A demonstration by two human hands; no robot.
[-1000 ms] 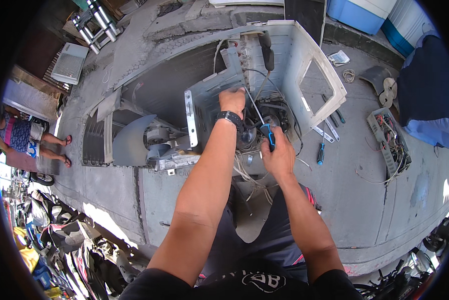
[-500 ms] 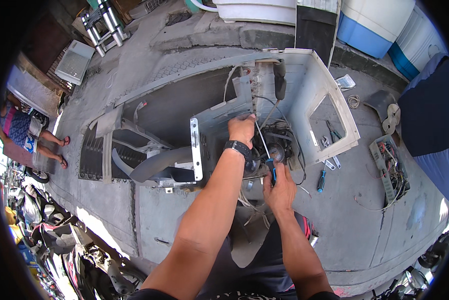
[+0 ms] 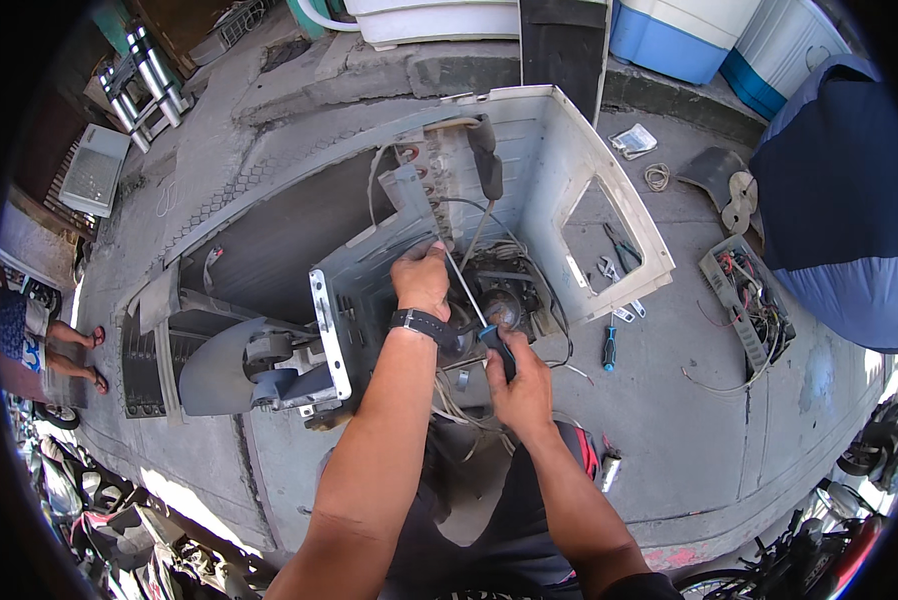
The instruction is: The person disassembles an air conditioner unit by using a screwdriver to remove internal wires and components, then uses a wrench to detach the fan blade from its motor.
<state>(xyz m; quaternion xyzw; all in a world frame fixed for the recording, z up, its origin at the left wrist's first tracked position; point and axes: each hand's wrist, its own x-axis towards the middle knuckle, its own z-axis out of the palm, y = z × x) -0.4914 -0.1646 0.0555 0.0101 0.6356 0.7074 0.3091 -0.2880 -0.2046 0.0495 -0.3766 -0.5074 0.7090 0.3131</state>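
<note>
My right hand (image 3: 522,388) is wrapped round the blue and black handle of a screwdriver (image 3: 496,350), whose long shaft slopes up and left. At the far end of that shaft, my left hand (image 3: 423,280) is closed, thumb and fingers pinched by the tip against an inner metal panel (image 3: 381,228). Whatever the tip touches is hidden by my fingers. Both hands are inside the opened metal housing (image 3: 544,150) of what looks like an air-conditioner outdoor unit. Below the shaft sits a dark round compressor (image 3: 500,308) among cables. A grey fan blade (image 3: 214,370) stands at the left.
Right of the housing lie a second screwdriver (image 3: 609,345), wrenches (image 3: 624,312) and pliers (image 3: 624,248). Farther right is an open electrical box (image 3: 729,285) with loose wires. A coil of wire (image 3: 657,177) rests behind. Another person's legs (image 3: 74,352) show at far left.
The view has swung, so the housing sits farther left in it. The fan blade has turned to another position. Both hands keep their hold on the screwdriver.
</note>
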